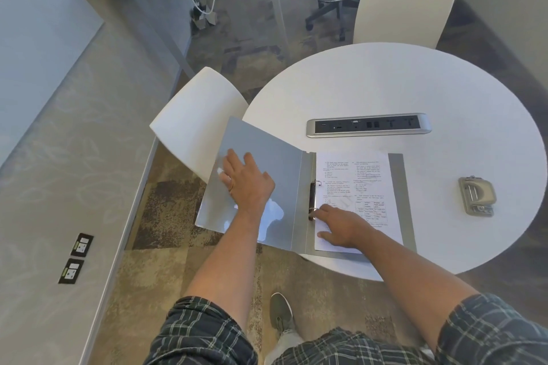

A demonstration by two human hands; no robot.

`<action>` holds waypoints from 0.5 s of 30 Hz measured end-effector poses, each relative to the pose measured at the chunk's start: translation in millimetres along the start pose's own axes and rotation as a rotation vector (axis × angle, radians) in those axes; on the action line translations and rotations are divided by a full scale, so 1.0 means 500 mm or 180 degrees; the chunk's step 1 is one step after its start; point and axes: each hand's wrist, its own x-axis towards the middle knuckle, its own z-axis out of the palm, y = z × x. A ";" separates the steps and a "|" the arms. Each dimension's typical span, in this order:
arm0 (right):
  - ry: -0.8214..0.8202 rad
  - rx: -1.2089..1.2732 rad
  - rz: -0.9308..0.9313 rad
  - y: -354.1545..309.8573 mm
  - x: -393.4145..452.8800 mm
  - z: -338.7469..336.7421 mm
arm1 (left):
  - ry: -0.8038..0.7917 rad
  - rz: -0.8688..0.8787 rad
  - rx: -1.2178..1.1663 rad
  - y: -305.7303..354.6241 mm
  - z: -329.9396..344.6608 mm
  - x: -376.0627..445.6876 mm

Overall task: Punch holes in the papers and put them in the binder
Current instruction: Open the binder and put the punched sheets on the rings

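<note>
Papers point(367, 187) lie filed in the binder point(397, 195) (hole punch point(476, 195) idle); left hand point(246, 184) and right hand point(344, 227) rest flat, holding nothing, cover unclosed.

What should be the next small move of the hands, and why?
Probably swing the open cover shut with the left hand: the printed paper already sits on the rings, the right hand flat on it, and the hole punch lies aside.

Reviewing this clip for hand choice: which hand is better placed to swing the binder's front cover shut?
Left. The left hand lies flat on the open grey plastic binder cover overhanging the round white table, while the right hand presses the printed white paper beside the metal rings.
</note>
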 end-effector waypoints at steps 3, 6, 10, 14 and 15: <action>0.0295 0.0049 0.0220 -0.011 0.014 -0.001 | -0.0192 0.0334 -0.0369 0.019 0.035 -0.033; 0.0470 0.0332 0.0436 -0.010 0.024 0.005 | -0.0817 0.0352 -0.1075 0.038 0.077 -0.065; 0.0142 0.0272 0.0535 0.001 0.031 0.010 | -0.1458 -0.0043 -0.1520 0.056 0.129 -0.097; 0.0085 0.0322 0.0566 0.009 0.037 0.016 | -0.1653 -0.0220 -0.1599 0.074 0.156 -0.113; 0.0090 0.0342 0.0564 0.010 0.039 0.017 | -0.1660 -0.0278 -0.1632 0.079 0.160 -0.114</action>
